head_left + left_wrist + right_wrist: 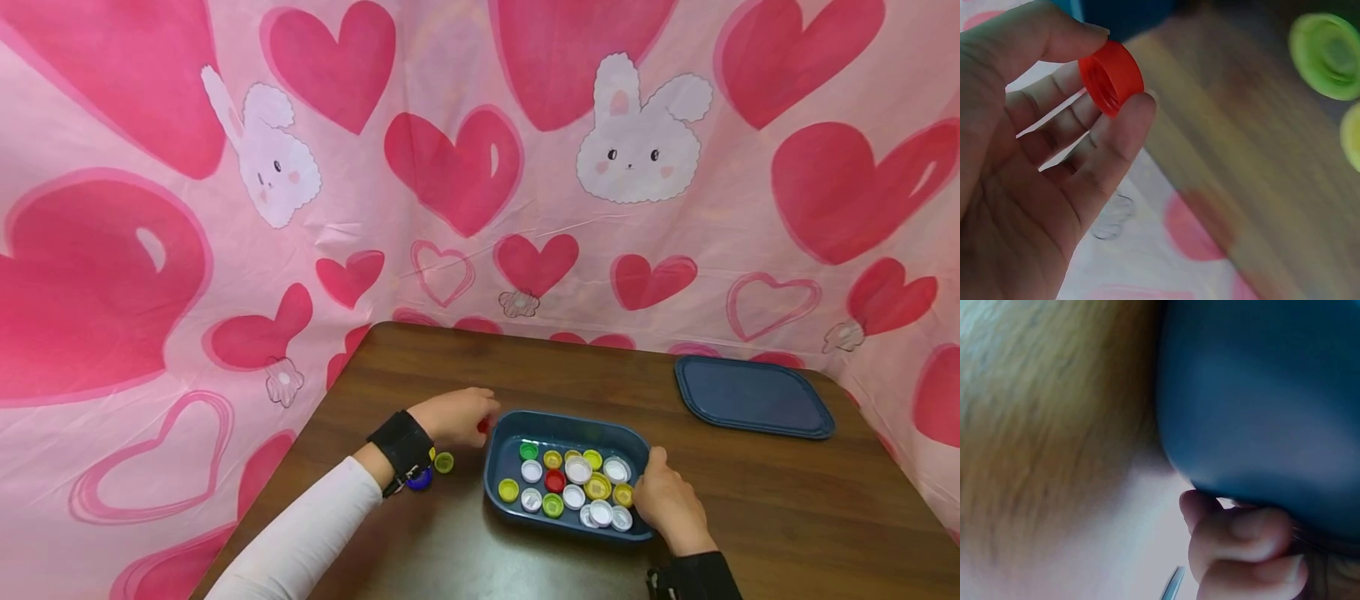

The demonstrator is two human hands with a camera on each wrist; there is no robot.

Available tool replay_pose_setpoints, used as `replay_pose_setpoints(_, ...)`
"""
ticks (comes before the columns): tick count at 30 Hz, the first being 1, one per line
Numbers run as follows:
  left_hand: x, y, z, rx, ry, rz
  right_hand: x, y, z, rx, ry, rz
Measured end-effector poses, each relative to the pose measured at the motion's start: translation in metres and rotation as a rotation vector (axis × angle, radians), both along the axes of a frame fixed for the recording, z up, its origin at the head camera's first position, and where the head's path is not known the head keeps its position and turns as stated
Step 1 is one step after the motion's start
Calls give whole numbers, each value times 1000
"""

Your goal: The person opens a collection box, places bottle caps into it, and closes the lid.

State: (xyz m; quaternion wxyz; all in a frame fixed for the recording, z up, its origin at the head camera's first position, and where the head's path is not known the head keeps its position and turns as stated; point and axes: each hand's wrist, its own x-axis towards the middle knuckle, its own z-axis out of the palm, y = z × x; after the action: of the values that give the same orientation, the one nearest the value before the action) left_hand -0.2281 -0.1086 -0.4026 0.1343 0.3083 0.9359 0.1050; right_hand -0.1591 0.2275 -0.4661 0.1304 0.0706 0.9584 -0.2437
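Observation:
Between thumb and fingertip, my left hand (459, 415) pinches a red bottle cap (1112, 76), its threaded inside showing in the left wrist view. This hand is just left of a dark blue rectangular container (491, 467). My right hand (671, 504) grips the container's right end, fingers curled at its rim and side. Inside lie several caps: white ones such as a white cap (577, 470), yellow ones, green ones and a red one (555, 481). Near my left wrist, a blue cap (420, 478) and a yellow-green cap (444, 462) lie on the table.
A dark blue lid or tray (753, 396) lies flat at the back right of the brown wooden table (570, 571). Behind the table hangs a pink cloth (555, 200) with hearts and rabbits. A yellow cap (432, 453) is partly hidden by the left wrist strap.

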Motion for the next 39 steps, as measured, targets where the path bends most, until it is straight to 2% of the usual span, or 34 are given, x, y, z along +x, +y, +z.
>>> replay_pose_setpoints(6, 7, 23, 11, -22, 4, -46, 0, 0, 0, 0, -7, -3)
replay_pose_setpoints(10, 8, 37, 12, -54, 13, -82, 0, 0, 1, -4, -11, -7)
replay_pose_setpoints(15, 9, 49, 6, -91, 35, -146, 0, 0, 1, -6, -18, -7)
replay_pose_setpoints(21, 11, 61, -2, -151, 14, -204, 0, -1, 1, -7, -17, -12)
replay_pose_setpoints(28, 12, 67, -17, -212, -32, -205, 0, -2, 1, -10, -6, -18)
replay_pose_setpoints(35, 11, 70, -28, -279, 31, -231, 0, -2, 1, -12, -17, -26)
replay_pose_setpoints(39, 11, 70, -31, -306, 50, -240, 0, -2, 1, -13, -18, -26)
